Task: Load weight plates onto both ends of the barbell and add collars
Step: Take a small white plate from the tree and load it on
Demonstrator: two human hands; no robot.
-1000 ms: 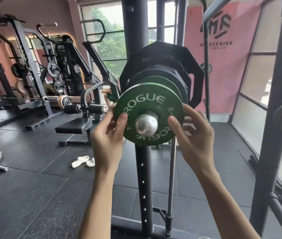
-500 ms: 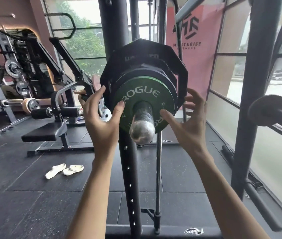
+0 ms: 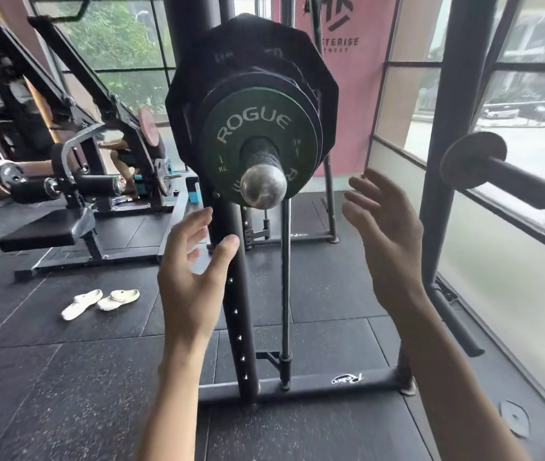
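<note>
The barbell sleeve end (image 3: 263, 186) points toward me at upper centre, its steel tip bare. A small green ROGUE plate (image 3: 231, 134) sits outermost on it, pressed against darker plates and a large black multi-sided plate (image 3: 197, 71) behind. My left hand (image 3: 194, 271) hangs below and left of the sleeve, fingers spread and holding nothing. My right hand (image 3: 384, 234) is to the right of the sleeve and lower, palm inward, also holding nothing. Neither hand touches the plates. No collar shows on the sleeve.
A black rack upright (image 3: 237, 311) with peg holes stands just behind my left hand, its base bar (image 3: 297, 387) on the rubber floor. A plate storage peg (image 3: 510, 181) juts out at right by the window. A bench machine (image 3: 74, 227) and white slippers (image 3: 101, 301) lie left.
Both hands pushed the green plate along the sleeve against the stack, then let go and dropped back down and away. More of the bare sleeve tip shows now.
</note>
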